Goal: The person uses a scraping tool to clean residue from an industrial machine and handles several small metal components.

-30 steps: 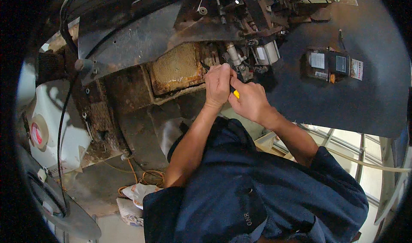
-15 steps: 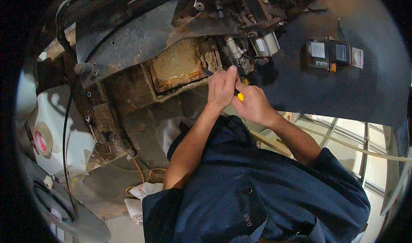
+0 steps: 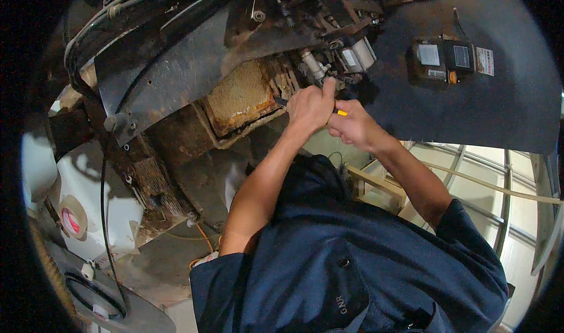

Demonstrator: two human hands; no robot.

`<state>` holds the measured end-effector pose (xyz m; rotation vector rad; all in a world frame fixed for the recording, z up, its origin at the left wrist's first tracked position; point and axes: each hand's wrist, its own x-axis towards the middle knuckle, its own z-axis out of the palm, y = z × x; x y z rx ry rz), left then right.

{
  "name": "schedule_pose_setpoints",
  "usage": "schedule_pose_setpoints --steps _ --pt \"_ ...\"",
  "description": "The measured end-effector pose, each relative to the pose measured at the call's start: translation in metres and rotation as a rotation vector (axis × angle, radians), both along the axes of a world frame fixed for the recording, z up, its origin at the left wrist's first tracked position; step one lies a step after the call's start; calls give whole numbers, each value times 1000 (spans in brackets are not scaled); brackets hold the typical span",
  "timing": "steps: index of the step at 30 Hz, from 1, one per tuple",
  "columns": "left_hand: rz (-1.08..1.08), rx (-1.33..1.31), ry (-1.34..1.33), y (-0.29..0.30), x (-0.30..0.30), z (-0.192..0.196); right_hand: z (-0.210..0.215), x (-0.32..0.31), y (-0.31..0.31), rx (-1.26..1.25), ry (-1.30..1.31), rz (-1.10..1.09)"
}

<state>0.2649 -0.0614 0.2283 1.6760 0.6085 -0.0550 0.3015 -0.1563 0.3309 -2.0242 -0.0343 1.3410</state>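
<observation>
Both hands are closed around one hand tool with a yellow-and-black handle (image 3: 341, 113). My left hand (image 3: 309, 108) wraps its front part, thumb raised, while my right hand (image 3: 357, 124) grips the handle's rear. A dark tip (image 3: 280, 101) sticks out beyond my left fingers. It meets the right edge of a shallow recessed tray (image 3: 242, 98), whose floor is coated in tan, crusty, grainy residue with an orange-brown wet-looking edge. My fingers hide the middle of the tool, so its exact kind does not show.
Grey cylindrical machine fittings (image 3: 356, 57) sit just beyond my hands. A dark sheet metal plate (image 3: 176, 68) lies past the tray. To the right, a black panel (image 3: 464, 109) carries a labelled box (image 3: 458, 57). White plastic jugs (image 3: 97, 198) and a hanging black cable (image 3: 104, 215) are at left.
The view has shifted slightly. My right hand has moved a little right and tilted, and the yellow part of the handle sits farther right. Both hands keep their grip.
</observation>
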Motion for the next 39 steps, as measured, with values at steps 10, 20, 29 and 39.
schedule_pose_setpoints --steps 10,20,29,39 --pt "164 -137 -328 7 -36 22 1 -14 -5 -35 -773 742" --pt "148 120 -545 26 -67 22 23 -16 16 74 -698 1007" --pt "354 9 -435 6 -57 7 18 20 33 86 -699 1326" --pt "583 -160 -395 -15 -23 5 13 52 37 138 -784 1421"
